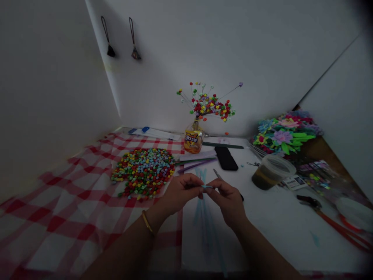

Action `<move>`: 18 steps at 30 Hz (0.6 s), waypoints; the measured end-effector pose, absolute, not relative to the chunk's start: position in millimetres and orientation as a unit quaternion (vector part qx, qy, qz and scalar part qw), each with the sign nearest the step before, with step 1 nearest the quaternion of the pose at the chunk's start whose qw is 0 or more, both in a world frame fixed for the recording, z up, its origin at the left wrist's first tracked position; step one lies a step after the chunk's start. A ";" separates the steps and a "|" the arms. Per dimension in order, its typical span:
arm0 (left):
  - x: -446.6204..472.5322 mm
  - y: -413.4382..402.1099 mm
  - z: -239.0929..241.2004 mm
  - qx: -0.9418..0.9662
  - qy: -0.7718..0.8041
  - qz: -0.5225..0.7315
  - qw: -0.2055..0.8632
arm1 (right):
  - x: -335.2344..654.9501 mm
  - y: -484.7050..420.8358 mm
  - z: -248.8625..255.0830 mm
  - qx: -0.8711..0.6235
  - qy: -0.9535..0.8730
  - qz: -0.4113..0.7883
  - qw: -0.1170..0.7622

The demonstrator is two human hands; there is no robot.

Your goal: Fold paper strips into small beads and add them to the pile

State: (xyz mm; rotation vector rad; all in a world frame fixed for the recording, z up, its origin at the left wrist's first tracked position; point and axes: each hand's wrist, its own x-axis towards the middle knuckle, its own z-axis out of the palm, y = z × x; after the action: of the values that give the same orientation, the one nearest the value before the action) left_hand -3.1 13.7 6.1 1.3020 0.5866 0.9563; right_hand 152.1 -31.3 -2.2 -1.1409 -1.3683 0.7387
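Observation:
Between the fingertips of both hands is a small light-blue paper strip [207,186], partly folded. My left hand [184,191] pinches it from the left, thumb against forefinger. From the other side my right hand [229,199] pinches its right part. Below them, several long pale-blue paper strips [207,225] lie on a white board, partly hidden by the hands. A heap of colourful folded paper stars [145,171] lies to the left on a red-and-white checked cloth [87,229]. Just behind my right hand, a slim pointed metal tool [217,174] shows, mostly covered.
A bottle [192,140] with star-tipped stems stands at the back, near a black phone [226,158] and purple strips [196,165]. To the right are a plastic tub [272,173] with dark contents, orange-handled pliers [335,221] and a bunch of fuzzy flowers [284,134].

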 end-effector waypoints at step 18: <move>2.0 12.7 0.4 0.527 0.249 0.394 0.711 | 153.4 -33.9 -1.1 -0.469 -0.711 -0.050 0.521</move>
State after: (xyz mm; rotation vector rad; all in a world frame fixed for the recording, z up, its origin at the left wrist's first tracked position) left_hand 2.0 12.7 0.4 1.1679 0.5526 0.8732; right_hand 153.4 -33.9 -1.1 -1.1241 -1.7043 -0.1198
